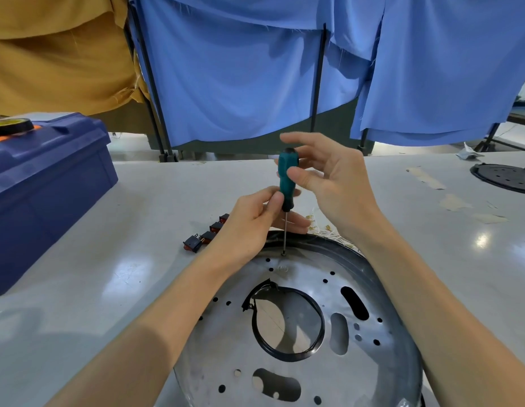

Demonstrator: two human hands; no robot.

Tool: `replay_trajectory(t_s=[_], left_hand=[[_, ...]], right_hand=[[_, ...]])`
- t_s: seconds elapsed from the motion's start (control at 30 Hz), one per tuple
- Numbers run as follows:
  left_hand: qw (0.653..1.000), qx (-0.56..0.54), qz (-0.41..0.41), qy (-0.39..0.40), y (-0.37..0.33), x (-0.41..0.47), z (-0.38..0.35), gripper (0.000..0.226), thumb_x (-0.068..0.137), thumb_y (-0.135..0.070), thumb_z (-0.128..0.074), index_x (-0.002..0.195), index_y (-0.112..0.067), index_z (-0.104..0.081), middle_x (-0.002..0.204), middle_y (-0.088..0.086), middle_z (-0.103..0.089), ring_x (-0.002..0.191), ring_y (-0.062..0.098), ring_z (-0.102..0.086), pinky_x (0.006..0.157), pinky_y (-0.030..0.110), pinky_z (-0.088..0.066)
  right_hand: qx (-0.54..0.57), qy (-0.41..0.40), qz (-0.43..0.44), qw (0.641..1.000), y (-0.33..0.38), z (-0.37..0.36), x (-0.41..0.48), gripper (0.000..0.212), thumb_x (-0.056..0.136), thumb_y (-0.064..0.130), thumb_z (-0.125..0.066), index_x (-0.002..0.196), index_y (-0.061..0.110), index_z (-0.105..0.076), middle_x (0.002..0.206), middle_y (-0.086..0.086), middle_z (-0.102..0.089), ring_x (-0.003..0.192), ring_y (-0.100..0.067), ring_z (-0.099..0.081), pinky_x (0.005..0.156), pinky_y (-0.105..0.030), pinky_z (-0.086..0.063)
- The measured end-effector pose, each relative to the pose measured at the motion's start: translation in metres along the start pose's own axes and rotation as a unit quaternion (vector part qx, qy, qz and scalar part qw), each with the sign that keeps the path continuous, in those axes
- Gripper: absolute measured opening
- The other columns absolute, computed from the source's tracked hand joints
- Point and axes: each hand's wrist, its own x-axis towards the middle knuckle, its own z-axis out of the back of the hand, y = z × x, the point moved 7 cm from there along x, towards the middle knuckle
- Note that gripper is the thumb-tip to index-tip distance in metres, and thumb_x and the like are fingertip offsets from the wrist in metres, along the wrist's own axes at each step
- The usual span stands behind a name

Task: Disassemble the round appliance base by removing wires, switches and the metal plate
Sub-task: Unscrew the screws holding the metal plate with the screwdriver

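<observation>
The round appliance base lies on the table before me, its perforated metal plate facing up with a black ring round the centre hole. A green-handled screwdriver stands upright with its tip on a screw at the plate's far edge. My left hand pinches the lower end of the handle. My right hand hovers by the upper handle with loosely spread fingers, the thumb touching the handle. Three black and red switches lie on the table left of the base. Loose white wires with brass terminals lie behind it.
A blue toolbox with a roll of tape on its lid stands at the left. A black round perforated part lies at the far right. Blue and yellow cloths hang behind the white table.
</observation>
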Motion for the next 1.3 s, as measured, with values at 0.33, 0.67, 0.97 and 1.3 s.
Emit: replay_trajectory(t_s=[0.33,0.67,0.97,1.3], left_hand=[[1.000,-0.015,0.002,0.003,0.0013,-0.0001,0.0011,0.021,0.103,-0.015,-0.040,0.111,-0.009,-0.057,0.087,0.011,-0.075,0.083,0.021,-0.074,0.085,0.026,-0.054],[1.000,-0.009,0.005,-0.002,0.0037,0.0013,0.0016,0.019,0.102,-0.015,-0.042,0.109,-0.011,-0.059,0.088,0.009,-0.076,0.084,0.021,-0.074,0.094,0.036,-0.049],[1.000,-0.013,0.005,0.001,0.0037,0.0011,0.0003,0.021,0.103,-0.017,-0.040,0.108,-0.009,-0.059,0.088,0.009,-0.075,0.084,0.022,-0.074,0.094,0.038,-0.049],[1.000,-0.004,0.010,0.002,0.0047,0.0016,0.0014,0.014,0.101,-0.011,-0.044,0.107,-0.011,-0.057,0.088,0.010,-0.075,0.084,0.021,-0.074,0.095,0.035,-0.049]], right_hand=[[0.010,0.007,0.004,1.000,-0.0011,-0.0005,-0.0004,0.029,0.089,-0.002,-0.063,0.112,0.015,-0.066,0.101,-0.008,-0.070,0.089,-0.017,-0.069,0.077,-0.023,-0.056],[-0.002,0.011,-0.001,1.000,-0.0010,-0.0009,-0.0001,0.035,0.087,-0.007,-0.061,0.113,0.015,-0.064,0.105,-0.009,-0.068,0.093,-0.017,-0.067,0.077,-0.027,-0.058],[0.012,0.008,-0.010,1.000,-0.0018,-0.0009,-0.0002,0.027,0.091,-0.003,-0.058,0.114,0.010,-0.066,0.104,-0.009,-0.070,0.094,-0.016,-0.066,0.078,-0.020,-0.055],[0.005,0.003,-0.001,1.000,-0.0007,-0.0009,-0.0004,0.021,0.094,0.004,-0.058,0.111,0.012,-0.066,0.104,-0.008,-0.068,0.092,-0.013,-0.067,0.080,-0.022,-0.056]])
